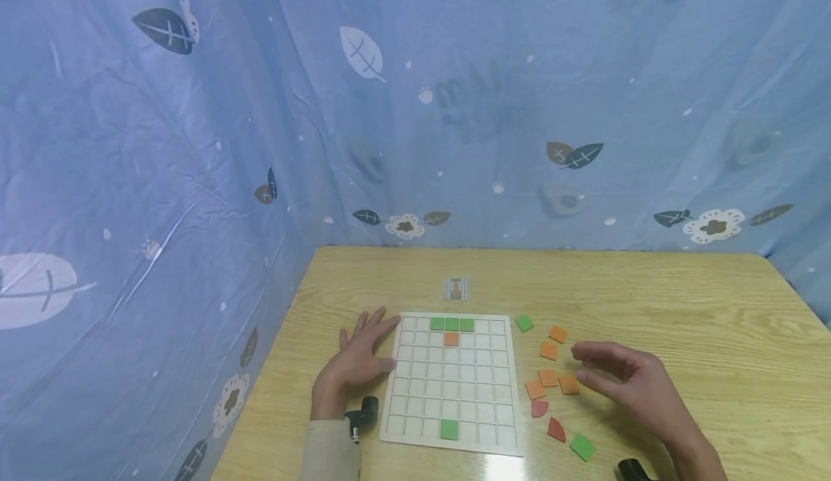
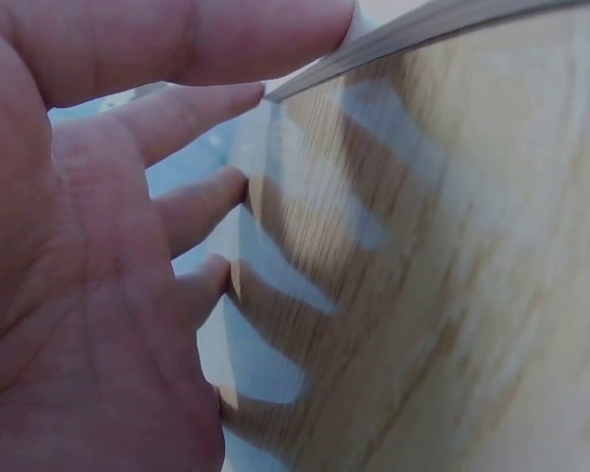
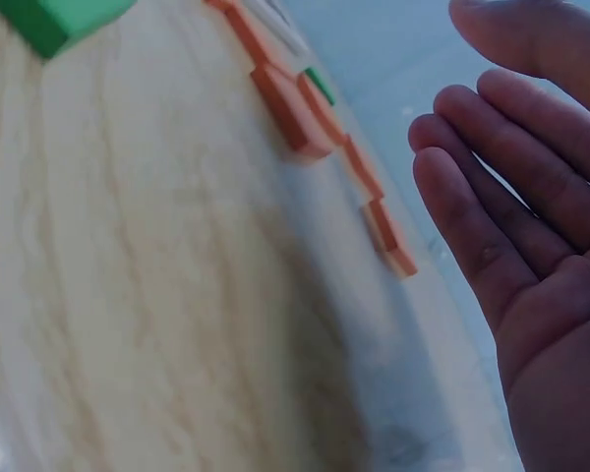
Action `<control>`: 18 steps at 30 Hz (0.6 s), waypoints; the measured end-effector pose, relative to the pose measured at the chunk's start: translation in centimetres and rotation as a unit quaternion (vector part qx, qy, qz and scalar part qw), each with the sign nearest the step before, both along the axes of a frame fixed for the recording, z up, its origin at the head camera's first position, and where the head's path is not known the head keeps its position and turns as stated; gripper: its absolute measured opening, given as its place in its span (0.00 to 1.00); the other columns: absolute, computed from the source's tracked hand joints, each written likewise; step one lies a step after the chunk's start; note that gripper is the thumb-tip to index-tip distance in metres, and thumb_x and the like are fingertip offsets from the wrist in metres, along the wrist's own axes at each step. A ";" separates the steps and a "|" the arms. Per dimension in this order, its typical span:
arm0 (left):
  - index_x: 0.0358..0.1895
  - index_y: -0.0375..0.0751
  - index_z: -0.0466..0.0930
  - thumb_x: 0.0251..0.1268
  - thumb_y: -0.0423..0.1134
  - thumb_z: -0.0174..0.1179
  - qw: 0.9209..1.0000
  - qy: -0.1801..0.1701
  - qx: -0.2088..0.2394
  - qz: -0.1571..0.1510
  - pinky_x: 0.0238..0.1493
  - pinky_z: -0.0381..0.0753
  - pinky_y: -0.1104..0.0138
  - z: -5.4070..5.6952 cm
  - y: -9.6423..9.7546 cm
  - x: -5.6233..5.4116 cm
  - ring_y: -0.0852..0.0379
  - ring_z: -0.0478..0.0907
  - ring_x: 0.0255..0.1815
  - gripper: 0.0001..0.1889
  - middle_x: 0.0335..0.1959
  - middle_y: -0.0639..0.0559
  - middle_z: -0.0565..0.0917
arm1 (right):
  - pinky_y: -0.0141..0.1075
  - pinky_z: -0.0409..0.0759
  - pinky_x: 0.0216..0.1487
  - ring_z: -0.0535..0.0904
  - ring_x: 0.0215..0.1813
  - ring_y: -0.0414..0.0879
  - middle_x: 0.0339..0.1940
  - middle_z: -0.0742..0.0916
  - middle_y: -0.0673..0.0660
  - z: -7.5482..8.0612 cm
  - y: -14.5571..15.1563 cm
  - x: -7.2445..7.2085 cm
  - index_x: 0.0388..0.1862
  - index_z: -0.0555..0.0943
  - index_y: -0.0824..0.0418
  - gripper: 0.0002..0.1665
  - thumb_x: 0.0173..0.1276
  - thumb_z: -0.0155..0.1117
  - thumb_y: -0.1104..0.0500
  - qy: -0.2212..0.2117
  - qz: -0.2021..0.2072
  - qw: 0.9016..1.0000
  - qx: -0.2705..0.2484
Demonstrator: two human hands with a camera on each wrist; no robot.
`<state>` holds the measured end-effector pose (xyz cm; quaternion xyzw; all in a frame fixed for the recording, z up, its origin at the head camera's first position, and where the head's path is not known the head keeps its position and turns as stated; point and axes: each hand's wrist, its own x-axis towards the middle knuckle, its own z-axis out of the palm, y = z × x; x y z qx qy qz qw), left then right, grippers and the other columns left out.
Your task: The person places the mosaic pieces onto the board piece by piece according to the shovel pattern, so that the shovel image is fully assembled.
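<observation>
A white gridded board (image 1: 417, 373) lies on the table. Three green tiles (image 1: 451, 324) sit side by side in its far row, an orange tile (image 1: 451, 339) below their middle one, and a single green tile (image 1: 449, 430) in the near row. At the board's left edge, my left hand (image 1: 357, 355) rests with fingers spread, thumb and index touching the side. My right hand (image 1: 632, 380) hovers right of several loose orange tiles (image 1: 548, 351); its fingers are relaxed and the palm holds nothing, as the right wrist view shows.
Two red quarter-round tiles (image 1: 556, 429) and a loose green tile (image 1: 582, 447) lie near the board's right front; another green tile (image 1: 524, 323) is at its far right. A small pattern card (image 1: 456, 289) lies behind the board. A blue curtain (image 1: 454, 106) borders the table.
</observation>
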<state>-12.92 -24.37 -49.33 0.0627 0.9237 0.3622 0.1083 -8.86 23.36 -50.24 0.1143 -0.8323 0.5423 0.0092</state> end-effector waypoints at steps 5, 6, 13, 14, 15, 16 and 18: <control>0.84 0.50 0.71 0.56 0.32 0.71 1.000 0.002 0.002 0.002 0.83 0.22 0.26 0.0 0.0 0.0 0.31 0.36 0.93 0.46 0.92 0.40 0.55 | 0.23 0.87 0.54 0.91 0.56 0.33 0.58 0.94 0.59 -0.6 0.2 -0.2 0.65 0.87 0.65 0.25 0.70 0.79 0.61 -0.026 0.012 1.000 -0.005; 0.84 0.51 0.71 0.56 0.32 0.71 1.000 0.002 0.002 0.003 0.83 0.22 0.26 0.0 0.0 0.0 0.31 0.36 0.93 0.46 0.92 0.40 0.55 | 0.23 0.87 0.53 0.91 0.55 0.34 0.58 0.94 0.58 -0.7 0.2 -0.3 0.64 0.87 0.64 0.25 0.70 0.79 0.60 -0.029 0.012 1.000 -0.006; 0.83 0.50 0.71 0.56 0.32 0.71 1.000 0.001 0.008 0.007 0.84 0.21 0.26 0.1 0.1 0.1 0.31 0.36 0.93 0.46 0.91 0.40 0.55 | 0.23 0.86 0.55 0.90 0.56 0.32 0.61 0.92 0.58 -1.5 0.0 -0.5 0.63 0.89 0.58 0.24 0.68 0.81 0.57 -0.043 0.026 0.999 0.017; 0.83 0.50 0.71 0.56 0.32 0.71 1.000 0.001 0.008 0.007 0.84 0.21 0.26 0.1 0.1 0.1 0.31 0.36 0.93 0.46 0.92 0.40 0.55 | 0.23 0.86 0.55 0.89 0.56 0.31 0.61 0.92 0.58 -1.5 0.0 -0.5 0.62 0.89 0.57 0.25 0.67 0.82 0.56 -0.051 0.024 0.998 0.019; 0.83 0.50 0.71 0.56 0.32 0.70 1.000 0.001 0.008 0.006 0.84 0.21 0.26 0.1 0.1 0.1 0.31 0.36 0.93 0.46 0.92 0.40 0.55 | 0.22 0.85 0.56 0.89 0.57 0.31 0.62 0.92 0.57 -1.5 0.0 -0.5 0.62 0.89 0.56 0.25 0.67 0.82 0.56 -0.053 0.024 0.998 0.025; 0.83 0.51 0.71 0.57 0.32 0.70 1.000 0.002 0.006 0.006 0.84 0.21 0.26 0.1 0.1 0.1 0.31 0.36 0.93 0.46 0.92 0.40 0.55 | 0.22 0.85 0.56 0.89 0.57 0.30 0.62 0.92 0.57 -1.5 0.1 -0.5 0.62 0.89 0.55 0.25 0.67 0.83 0.55 -0.056 0.025 0.998 0.029; 0.84 0.51 0.71 0.57 0.32 0.70 1.000 0.002 0.003 0.005 0.84 0.21 0.26 0.0 0.1 0.1 0.31 0.36 0.93 0.45 0.92 0.41 0.55 | 0.22 0.85 0.57 0.88 0.58 0.30 0.61 0.92 0.56 -1.5 0.1 -0.4 0.62 0.90 0.54 0.25 0.66 0.83 0.55 -0.059 0.026 0.997 0.039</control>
